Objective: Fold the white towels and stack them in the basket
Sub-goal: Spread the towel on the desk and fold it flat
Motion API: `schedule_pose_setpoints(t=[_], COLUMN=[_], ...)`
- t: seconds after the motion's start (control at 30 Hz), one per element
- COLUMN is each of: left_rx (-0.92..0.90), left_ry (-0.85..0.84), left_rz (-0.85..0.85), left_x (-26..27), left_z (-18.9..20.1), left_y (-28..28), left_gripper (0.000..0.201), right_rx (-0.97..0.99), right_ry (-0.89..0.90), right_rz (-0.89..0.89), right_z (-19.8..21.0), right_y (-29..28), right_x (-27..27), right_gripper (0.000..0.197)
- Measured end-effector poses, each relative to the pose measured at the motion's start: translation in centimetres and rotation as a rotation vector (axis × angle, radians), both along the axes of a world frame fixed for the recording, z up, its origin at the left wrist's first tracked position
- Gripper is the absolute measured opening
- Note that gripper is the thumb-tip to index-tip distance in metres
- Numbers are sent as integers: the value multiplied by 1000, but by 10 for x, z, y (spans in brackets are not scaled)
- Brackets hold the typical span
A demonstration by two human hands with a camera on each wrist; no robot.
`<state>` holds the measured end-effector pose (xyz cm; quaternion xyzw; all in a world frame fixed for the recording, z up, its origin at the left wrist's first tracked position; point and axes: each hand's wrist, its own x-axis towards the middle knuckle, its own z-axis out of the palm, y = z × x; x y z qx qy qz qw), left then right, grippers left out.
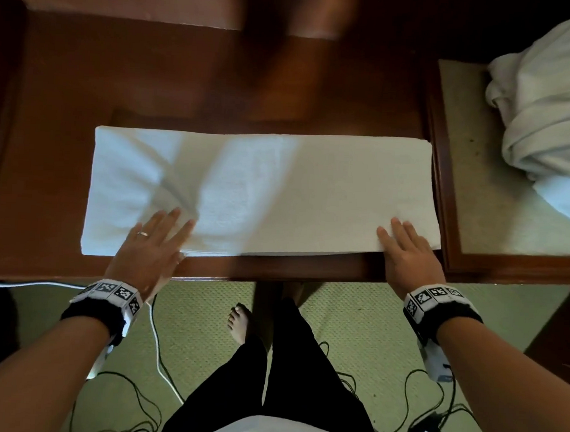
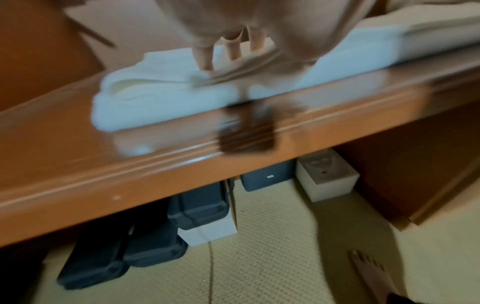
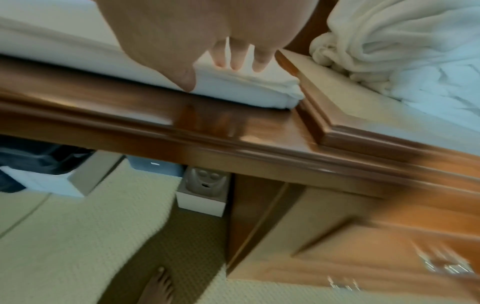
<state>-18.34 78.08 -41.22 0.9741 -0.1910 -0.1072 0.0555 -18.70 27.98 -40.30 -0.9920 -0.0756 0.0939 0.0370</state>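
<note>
A white towel (image 1: 278,185), folded into a long strip, lies across the dark wooden desk (image 1: 55,157). My left hand (image 1: 159,234) lies flat with straight fingers on the towel's near left part, where the cloth is wrinkled. My right hand (image 1: 404,243) lies flat on the near right corner of the towel (image 3: 246,90). In the left wrist view my left hand's fingers (image 2: 205,55) press on the towel (image 2: 161,102) near its left end. In the right wrist view the fingertips (image 3: 259,61) of my right hand touch the towel's top. No basket is in view.
A heap of unfolded white towels (image 1: 547,107) sits on a lower side table (image 1: 470,179) to the right. Black cases (image 2: 197,207) and white boxes (image 2: 327,179) stand under the desk. Cables (image 1: 161,348) and my bare foot (image 1: 238,322) are on the carpet.
</note>
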Motion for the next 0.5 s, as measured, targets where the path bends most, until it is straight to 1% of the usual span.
schedule_pose_setpoints(t=[0.03,0.1,0.17,0.2,0.3,0.33,0.4,0.5], left_rx=[3,51,111,134,154,142,95,47], left_ry=[-14,-37,-81,-100,-72,-45,11,55], left_rz=[29,78,79,70,26,19,64,157], left_x=[0,-2,-3,-4,-11,-15,-21,-9], left_z=[3,8,12,13,16,17,23,40], left_y=[7,25,48,59,84,88,83,53], left_gripper=[58,55,53,52,50,48,47,59], right_rx=[8,44,77,95,172,184,193,211], right_ry=[-33,-74,-86,-88,-134,-142,-112,-83], right_rz=[38,164,277,297,260,258,259,199], right_z=[1,4,5,5,4,4,6,15], right_y=[11,43,75,87,99,99,98,109], right_x=[2,4,8,11,9,6,-1,7], right_gripper=[56,53,50,46,25,23,23,31])
